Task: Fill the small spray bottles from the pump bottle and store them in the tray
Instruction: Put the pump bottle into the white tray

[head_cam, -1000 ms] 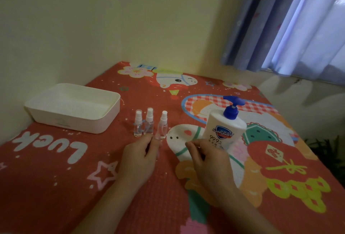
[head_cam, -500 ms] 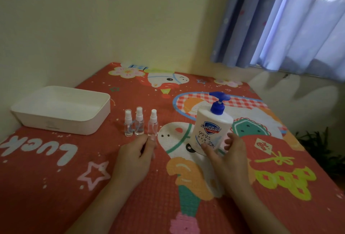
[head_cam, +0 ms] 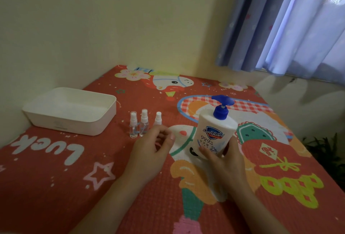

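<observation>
A white pump bottle [head_cam: 214, 129] with a blue pump head stands upright on the mat. My right hand [head_cam: 227, 164] grips its lower body from the near right side. Three small clear spray bottles with white caps stand in a row: the left one [head_cam: 133, 125], the middle one [head_cam: 144, 123] and the right one [head_cam: 158, 118]. My left hand [head_cam: 149, 151] curls its fingers around the lower body of the right one, so only that bottle's cap shows. The white tray [head_cam: 74, 121] sits at the left with nothing visible inside.
Everything rests on a red cartoon-print mat [head_cam: 46, 177]. A cream wall runs along the left and back, close behind the tray. Blue curtains [head_cam: 289, 28] hang at the upper right. A dark plant [head_cam: 326, 151] sits beyond the mat's right edge.
My right hand moved from in front of the pump bottle to grip its lower body. My left hand reached forward and closed around the rightmost spray bottle.
</observation>
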### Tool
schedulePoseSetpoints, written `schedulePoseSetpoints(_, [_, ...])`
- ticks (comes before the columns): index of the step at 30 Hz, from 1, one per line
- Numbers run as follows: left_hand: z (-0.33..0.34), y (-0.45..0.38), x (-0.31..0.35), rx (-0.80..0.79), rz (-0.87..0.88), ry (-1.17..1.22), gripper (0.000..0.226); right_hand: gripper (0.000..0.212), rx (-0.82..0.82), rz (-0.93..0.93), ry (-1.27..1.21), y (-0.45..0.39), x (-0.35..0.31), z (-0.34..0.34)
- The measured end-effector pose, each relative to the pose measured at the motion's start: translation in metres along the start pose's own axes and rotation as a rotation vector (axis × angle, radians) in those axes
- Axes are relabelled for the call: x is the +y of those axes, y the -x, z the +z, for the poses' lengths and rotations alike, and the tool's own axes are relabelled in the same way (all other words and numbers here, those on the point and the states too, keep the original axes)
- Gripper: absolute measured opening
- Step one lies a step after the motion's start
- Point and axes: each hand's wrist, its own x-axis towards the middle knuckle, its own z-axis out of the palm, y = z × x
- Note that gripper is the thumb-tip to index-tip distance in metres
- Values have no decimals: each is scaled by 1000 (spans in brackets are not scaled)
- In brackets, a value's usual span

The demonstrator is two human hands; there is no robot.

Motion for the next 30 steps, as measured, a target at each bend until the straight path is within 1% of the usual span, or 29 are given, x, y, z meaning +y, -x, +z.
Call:
schedulePoseSetpoints(3, [1, -5, 15, -69, -20, 82, 35, 57, -20, -59, -32, 7, -14, 0])
schedulePoseSetpoints(6, [-8, -11, 32, -199, 7, 113, 56, 60, -94, -122, -72, 19, -34, 4])
schedulePoseSetpoints(9, [-27, -15, 47, -286, -24, 166, 71, 61, -215, -184, -75, 29, -53, 15])
schedulePoseSetpoints(11, [-46, -15, 52, -270, -38, 181, 74, 61, -304, -213, -73, 34, -66, 25])
schedulePoseSetpoints(13, [-65, -13, 55, -231, -44, 189, 76, 61, -374, -233, -73, 37, -75, 35])
schedulePoseSetpoints(15, [-85, -11, 56, -176, -40, 144, 75, 60, -421, -255, -85, 38, -85, 49])
schedulePoseSetpoints(19, [-117, -7, 51, -11, -50, 71, 65, 59, -514, -332, -103, 39, -103, 80])
schedulePoseSetpoints(24, [-155, -16, 41, 231, -64, -18, 71, 58, -549, -426, 3, 44, -104, 107])
schedulePoseSetpoints(27, [-174, -27, 38, 339, -75, -88, 61, 56, -531, -443, 76, 49, -98, 118])
schedulePoseSetpoints(30, [-189, -41, 32, 431, -85, -117, 56, 52, -564, -458, 105, 51, -96, 127])
